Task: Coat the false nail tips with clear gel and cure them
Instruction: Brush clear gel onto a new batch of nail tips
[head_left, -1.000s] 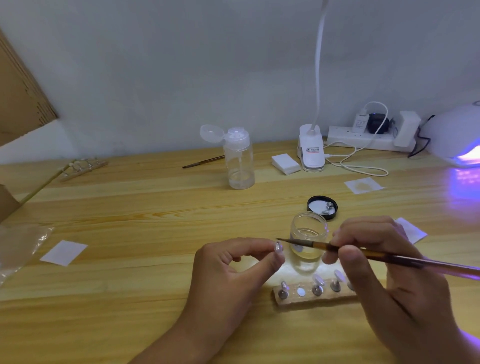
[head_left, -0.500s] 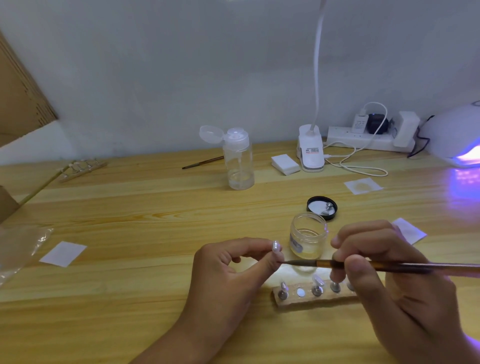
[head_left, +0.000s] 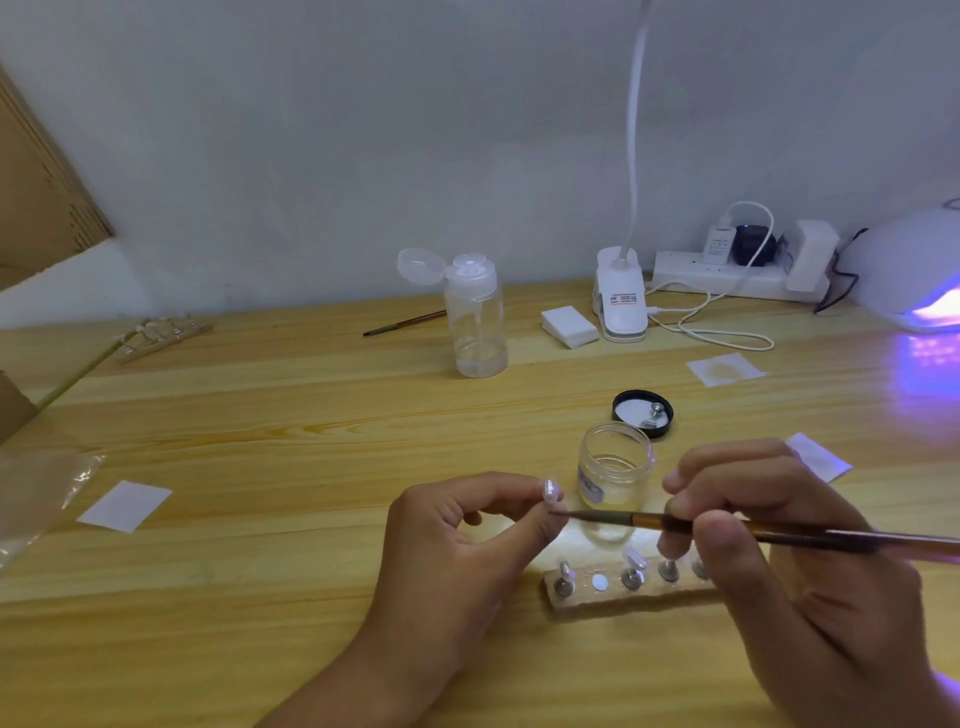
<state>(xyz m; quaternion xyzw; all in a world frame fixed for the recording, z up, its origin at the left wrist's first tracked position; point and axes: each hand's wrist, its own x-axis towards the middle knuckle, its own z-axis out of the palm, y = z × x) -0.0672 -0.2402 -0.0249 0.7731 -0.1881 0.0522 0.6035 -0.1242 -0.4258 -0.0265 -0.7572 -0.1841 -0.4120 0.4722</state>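
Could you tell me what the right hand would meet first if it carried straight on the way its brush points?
Most likely the left hand: the brush in the right hand aims at the left thumb, just below the nail tip it pinches, though depth is unclear.

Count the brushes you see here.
2. The held brush is in the right hand; the spare brush lies on the desk, left of the clear bottle. Others may be hidden.
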